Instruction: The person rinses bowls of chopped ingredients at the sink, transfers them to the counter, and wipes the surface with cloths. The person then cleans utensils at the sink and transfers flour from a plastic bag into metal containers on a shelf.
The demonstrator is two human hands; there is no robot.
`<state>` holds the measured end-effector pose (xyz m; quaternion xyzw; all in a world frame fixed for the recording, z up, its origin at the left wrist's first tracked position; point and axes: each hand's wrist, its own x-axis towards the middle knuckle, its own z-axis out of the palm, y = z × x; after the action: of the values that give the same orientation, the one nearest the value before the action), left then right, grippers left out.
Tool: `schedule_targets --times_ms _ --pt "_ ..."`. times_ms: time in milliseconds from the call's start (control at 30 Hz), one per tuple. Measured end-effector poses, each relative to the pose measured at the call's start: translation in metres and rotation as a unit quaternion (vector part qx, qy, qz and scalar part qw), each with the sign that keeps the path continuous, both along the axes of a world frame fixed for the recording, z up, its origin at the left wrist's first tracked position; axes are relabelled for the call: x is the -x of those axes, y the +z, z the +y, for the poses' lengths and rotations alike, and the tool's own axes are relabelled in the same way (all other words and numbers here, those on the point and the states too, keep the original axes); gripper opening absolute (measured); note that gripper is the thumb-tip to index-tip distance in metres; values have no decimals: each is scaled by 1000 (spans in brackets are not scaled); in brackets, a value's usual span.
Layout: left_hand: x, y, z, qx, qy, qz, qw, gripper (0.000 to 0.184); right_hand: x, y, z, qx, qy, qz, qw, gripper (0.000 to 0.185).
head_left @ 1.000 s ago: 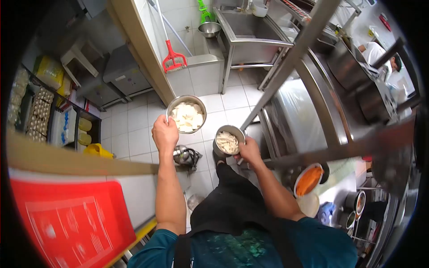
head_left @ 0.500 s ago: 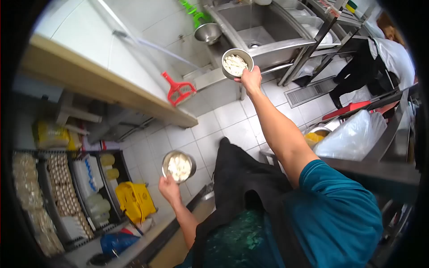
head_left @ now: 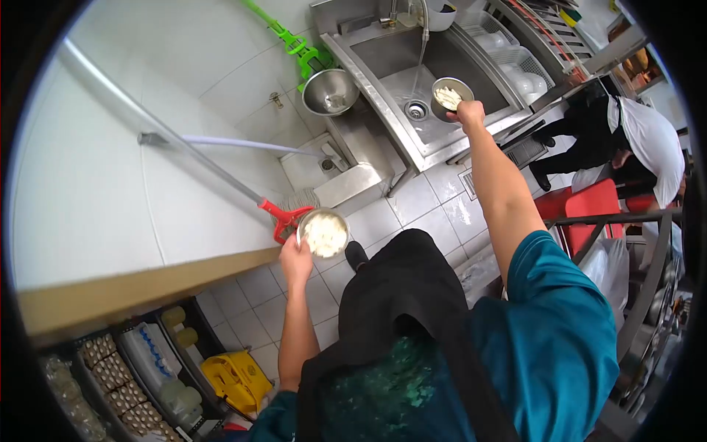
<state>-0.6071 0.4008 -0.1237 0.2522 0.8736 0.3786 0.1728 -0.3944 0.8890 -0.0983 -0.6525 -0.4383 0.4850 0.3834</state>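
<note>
My left hand (head_left: 296,258) grips the near left rim of a metal bowl (head_left: 324,233) filled with white pieces, held low beside a red mop head (head_left: 283,221). At the end of my outstretched right arm, my right hand (head_left: 467,114) is closed on the rim of a smaller metal pot (head_left: 451,97) with pale strips inside. That pot is over the right part of the steel sink (head_left: 390,70). Water runs from the faucet (head_left: 425,29) into the basin, left of the pot.
Another metal bowl (head_left: 331,92) sits left of the sink by a green mop handle (head_left: 294,44). Dish racks (head_left: 515,62) stand right of it. A bent-over person (head_left: 648,140) is at the right near a red container (head_left: 589,210). Crates and a yellow bucket (head_left: 237,379) are lower left.
The view has turned and moved closer to the sink. My right hand has carried the small pot over the basin. The bowl in my left hand now appears beside the red mop head.
</note>
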Motion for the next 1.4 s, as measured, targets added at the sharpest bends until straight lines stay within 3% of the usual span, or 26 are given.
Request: schedule_targets --times_ms 133,200,267,300,333,367,400,467,500,600,667,733,800,867,900,933,967,1000,1067,1133,1167,1200,1233,1267,1333,1400 --pt "33 -81 120 88 -67 -17 994 19 28 -22 62 67 36 -22 997 33" --pt "37 -152 168 67 -36 -59 995 14 41 -38 81 73 94 -47 992 30" --pt "23 -177 215 87 73 -193 975 8 54 -60 103 30 118 -120 985 27" --pt "21 -193 231 99 71 -202 972 8 57 -75 129 32 157 -189 969 25" --pt "13 -216 236 69 84 -212 971 7 56 -97 143 44 203 -259 943 24" --pt "8 -236 241 30 103 -214 971 15 68 -52 124 115 146 -129 974 26" --pt "5 -251 257 22 110 -216 970 15 72 -56 137 109 154 -132 973 26" --pt "-8 -271 260 -85 178 -301 933 17 74 -89 150 31 167 -127 977 32" --pt "-13 -275 249 -76 187 -304 931 17 69 -121 164 -10 188 -177 966 35" --pt "-5 -268 250 -100 124 -365 917 14 60 -144 179 18 296 -200 934 26" --pt "3 -251 248 -57 37 -78 995 16 66 -95 154 68 289 -141 944 26" --pt "25 -202 263 -60 178 -24 982 19 60 -117 163 103 273 -50 955 27" --pt "51 -148 295 -146 244 -11 959 20 65 -114 157 118 238 -53 963 31" --pt "59 -98 353 -383 195 -58 901 23 73 -89 143 52 228 -143 962 35" --pt "58 -73 382 -373 129 -61 917 26 72 -100 145 -8 265 -228 937 36" --pt "57 -51 409 -363 64 -63 927 30 68 -94 149 -7 261 -226 938 36" --pt "56 -33 434 -263 -20 -92 960 35 65 -84 151 25 291 -188 938 32" --pt "54 -24 458 -158 -102 -116 975 39 64 -77 154 54 320 -149 934 29" --pt "35 -40 511 -105 -215 -121 963 52 58 -84 165 67 316 -146 935 25" --pt "15 -50 550 44 -205 -169 963 66 55 -88 171 44 248 -129 959 24" --pt "6 -54 559 42 -209 -169 962 66 59 -88 167 39 222 -90 970 26" --pt "-1 -57 569 -25 -136 -377 916 64 65 -61 159 45 223 -121 966 37" --pt "-4 -60 579 -89 -57 -564 819 61 67 -50 154 6 254 -161 954 36" --pt "-2 -71 586 -90 -63 -565 818 61 67 -43 154 -32 284 -201 937 35" --pt "4 -101 589 -148 -50 -587 794 59 59 -51 162 22 289 -174 941 37" --pt "4 -107 601 -142 -20 -571 808 55 48 -67 175 34 286 -131 949 38"
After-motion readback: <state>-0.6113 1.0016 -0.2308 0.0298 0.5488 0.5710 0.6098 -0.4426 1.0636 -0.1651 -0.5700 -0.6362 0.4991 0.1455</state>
